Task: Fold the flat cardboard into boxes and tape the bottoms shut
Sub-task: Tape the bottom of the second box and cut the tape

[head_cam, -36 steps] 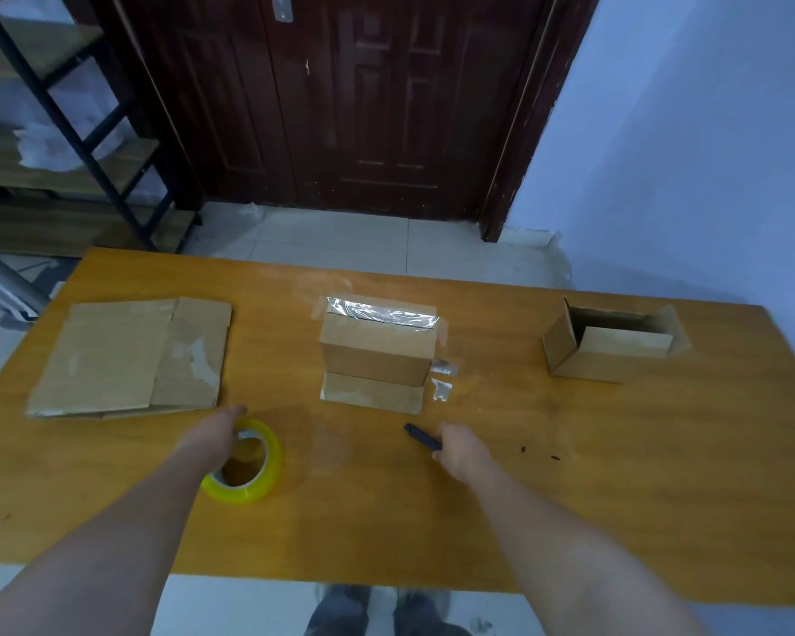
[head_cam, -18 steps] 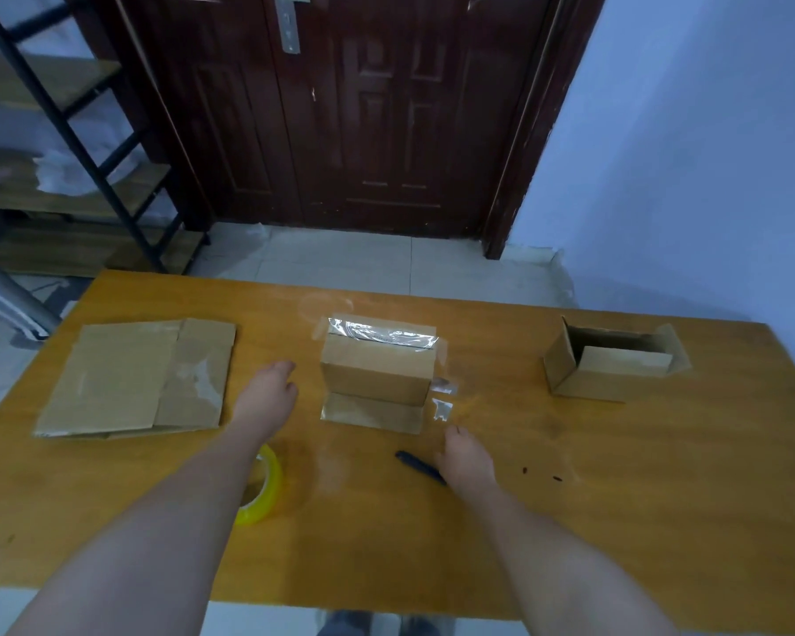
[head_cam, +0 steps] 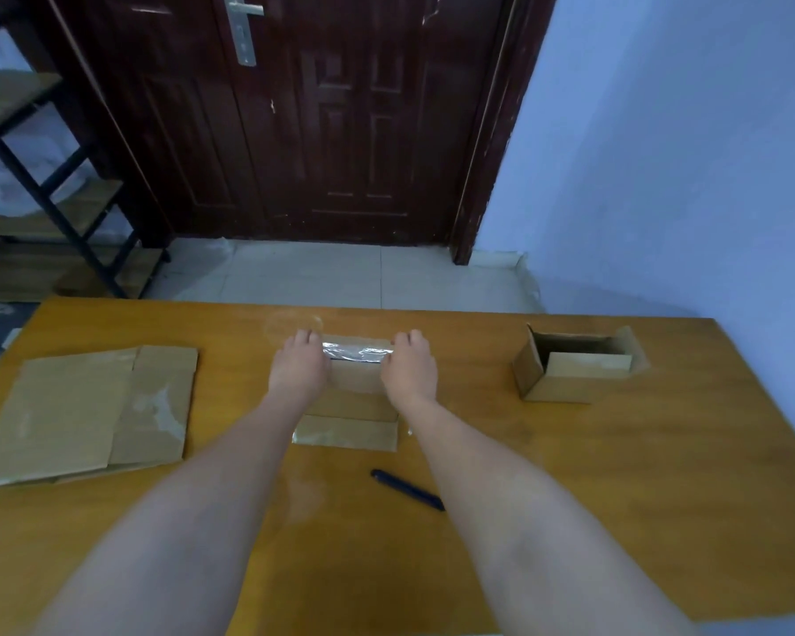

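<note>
A small cardboard box (head_cam: 356, 383) stands bottom-up in the middle of the wooden table (head_cam: 570, 475), with shiny clear tape (head_cam: 356, 352) across its top seam and one flap lying flat toward me. My left hand (head_cam: 297, 367) grips the box's left end and my right hand (head_cam: 409, 367) grips its right end, fingers curled over the top edge. Flat cardboard (head_cam: 83, 415) lies at the left. A folded box (head_cam: 574, 367) sits open-side up at the right. The tape roll is hidden from view.
A dark pen-like cutter (head_cam: 407, 489) lies on the table near my right forearm. A dark wooden door (head_cam: 294, 117) and tiled floor are beyond the far table edge. A black-framed shelf (head_cam: 42, 185) stands at the far left, a blue wall at the right.
Both hands have left the tape roll and the cutter and moved forward to take hold of the middle box at its two ends. The tape roll has passed out of sight.
</note>
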Demonstrator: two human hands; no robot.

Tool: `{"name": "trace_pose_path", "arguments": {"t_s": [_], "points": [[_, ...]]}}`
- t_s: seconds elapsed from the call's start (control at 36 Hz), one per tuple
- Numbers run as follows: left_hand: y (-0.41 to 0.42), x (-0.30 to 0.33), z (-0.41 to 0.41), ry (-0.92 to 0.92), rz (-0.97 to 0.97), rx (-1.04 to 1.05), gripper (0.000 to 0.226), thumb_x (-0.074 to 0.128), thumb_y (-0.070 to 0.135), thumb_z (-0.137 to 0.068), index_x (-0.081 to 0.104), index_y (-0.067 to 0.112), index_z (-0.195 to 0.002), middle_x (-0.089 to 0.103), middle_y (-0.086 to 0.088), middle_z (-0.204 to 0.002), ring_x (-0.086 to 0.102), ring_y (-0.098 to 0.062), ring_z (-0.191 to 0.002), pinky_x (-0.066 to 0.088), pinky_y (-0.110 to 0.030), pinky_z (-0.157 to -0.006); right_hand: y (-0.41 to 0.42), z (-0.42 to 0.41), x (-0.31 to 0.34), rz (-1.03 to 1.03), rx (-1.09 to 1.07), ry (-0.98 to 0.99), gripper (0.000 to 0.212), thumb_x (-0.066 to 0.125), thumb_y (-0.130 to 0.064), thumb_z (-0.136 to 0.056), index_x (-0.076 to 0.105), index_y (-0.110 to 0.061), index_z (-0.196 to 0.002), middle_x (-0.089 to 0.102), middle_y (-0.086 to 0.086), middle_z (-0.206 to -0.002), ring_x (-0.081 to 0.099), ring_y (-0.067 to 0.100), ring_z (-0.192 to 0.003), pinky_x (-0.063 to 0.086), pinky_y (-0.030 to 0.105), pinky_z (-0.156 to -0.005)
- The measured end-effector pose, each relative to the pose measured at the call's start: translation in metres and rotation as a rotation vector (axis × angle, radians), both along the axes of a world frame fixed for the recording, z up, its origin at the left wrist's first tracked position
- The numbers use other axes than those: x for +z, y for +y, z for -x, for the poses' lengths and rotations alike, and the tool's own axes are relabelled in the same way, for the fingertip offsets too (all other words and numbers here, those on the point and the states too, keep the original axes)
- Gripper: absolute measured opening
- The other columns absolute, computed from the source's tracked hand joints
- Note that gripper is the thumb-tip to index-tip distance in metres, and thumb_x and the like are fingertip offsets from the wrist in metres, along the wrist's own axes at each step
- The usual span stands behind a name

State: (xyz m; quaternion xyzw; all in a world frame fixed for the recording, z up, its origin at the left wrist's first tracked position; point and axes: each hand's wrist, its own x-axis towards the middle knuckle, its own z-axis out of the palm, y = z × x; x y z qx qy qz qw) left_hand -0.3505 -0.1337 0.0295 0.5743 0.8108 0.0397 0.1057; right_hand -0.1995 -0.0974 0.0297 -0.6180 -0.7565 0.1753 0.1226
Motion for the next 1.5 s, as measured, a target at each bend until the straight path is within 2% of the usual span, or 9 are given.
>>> {"name": "trace_pose_path", "arguments": {"t_s": [0.17,0.33,0.44,0.64,0.81,0.92,1.06,1.31,1.5], "points": [[-0.002,-0.015,0.008,-0.163,0.098,0.022,0.046,0.039,0.013,-0.098,0.032,0.002,-0.142,0.017,-0.01,-0.157,0.031,-0.032,-0.139,0.037,-0.041,-0.104,-0.012,0.011,-0.012,0.063,0.027,-0.158,0.045,0.04,0.003,-0.089,0.046,-0.001,-0.133,0.042,0.015,-0.139,0.041,0.029,-0.125,0.039,0.037,-0.099],[-0.003,-0.025,0.007,-0.271,0.016,0.131,0.028,0.051,0.009,-0.091,0.05,-0.003,-0.116,0.033,-0.013,-0.148,0.052,-0.038,-0.114,0.043,-0.038,-0.085,-0.017,0.014,-0.015,0.153,-0.106,-0.137,0.045,0.037,0.01,-0.09,0.043,0.001,-0.134,0.045,0.014,-0.134,0.043,0.028,-0.123,0.044,0.036,-0.09],[-0.001,-0.022,0.003,-0.368,-0.015,0.282,0.018,0.055,0.004,-0.084,0.055,-0.003,-0.102,0.057,-0.02,-0.115,0.057,-0.039,-0.098,0.039,-0.034,-0.068,-0.016,0.012,-0.013,0.238,-0.155,-0.087,0.045,0.035,0.014,-0.09,0.047,0.001,-0.131,0.048,0.014,-0.132,0.047,0.028,-0.121,0.044,0.036,-0.09],[-0.001,-0.02,0.005,-0.548,-0.034,0.453,0.025,0.066,0.007,-0.077,0.06,0.001,-0.1,0.065,-0.021,-0.103,0.06,-0.037,-0.096,0.048,-0.035,-0.073,-0.014,0.014,-0.012,0.333,-0.23,0.041,0.043,0.038,0.007,-0.092,0.042,0.0,-0.135,0.049,0.013,-0.134,0.052,0.031,-0.12,0.042,0.037,-0.096],[-0.004,-0.019,0.006,-0.644,-0.011,0.532,0.035,0.067,0.008,-0.079,0.057,0.001,-0.112,0.062,-0.022,-0.112,0.059,-0.035,-0.103,0.047,-0.033,-0.079,-0.009,0.016,-0.012,0.418,-0.302,0.142,0.068,0.044,-0.007,-0.094,0.01,-0.005,-0.152,0.05,0.013,-0.139,0.047,0.031,-0.127,0.039,0.038,-0.106],[-0.005,-0.02,0.009,-0.693,-0.014,0.529,0.04,0.067,0.013,-0.082,0.057,0.004,-0.12,0.061,-0.018,-0.119,0.056,-0.033,-0.111,0.045,-0.033,-0.088,-0.005,0.01,-0.012,0.485,-0.336,0.195,0.063,0.043,-0.008,-0.094,0.017,-0.01,-0.151,0.055,0.013,-0.132,0.053,0.03,-0.121,0.045,0.034,-0.094],[-0.008,-0.023,0.009,-0.798,-0.019,0.564,0.052,0.064,0.015,-0.088,0.046,0.009,-0.137,0.055,-0.012,-0.134,0.049,-0.031,-0.124,0.041,-0.036,-0.104,0.005,0.005,-0.016,0.57,-0.343,0.332,0.036,0.05,-0.01,-0.089,0.056,-0.006,-0.124,0.061,0.015,-0.123,0.058,0.033,-0.113,0.05,0.037,-0.093],[-0.011,-0.034,0.011,-0.904,-0.011,0.588,0.051,0.056,0.018,-0.093,0.041,0.017,-0.142,0.053,-0.011,-0.135,0.049,-0.033,-0.123,0.04,-0.041,-0.105,0.007,-0.001,-0.022,0.639,-0.323,0.423,0.035,0.045,-0.016,-0.098,0.05,-0.008,-0.131,0.056,0.013,-0.129,0.053,0.03,-0.117,0.042,0.034,-0.096],[-0.01,-0.037,0.012,-0.819,0.051,0.543,0.047,0.051,0.024,-0.096,0.042,0.012,-0.14,0.054,-0.016,-0.133,0.049,-0.037,-0.12,0.042,-0.041,-0.101,0.003,0.0,-0.026,0.669,-0.37,0.504,0.034,0.037,-0.017,-0.101,0.046,-0.01,-0.133,0.054,0.012,-0.129,0.051,0.03,-0.116,0.04,0.031,-0.09]]}}
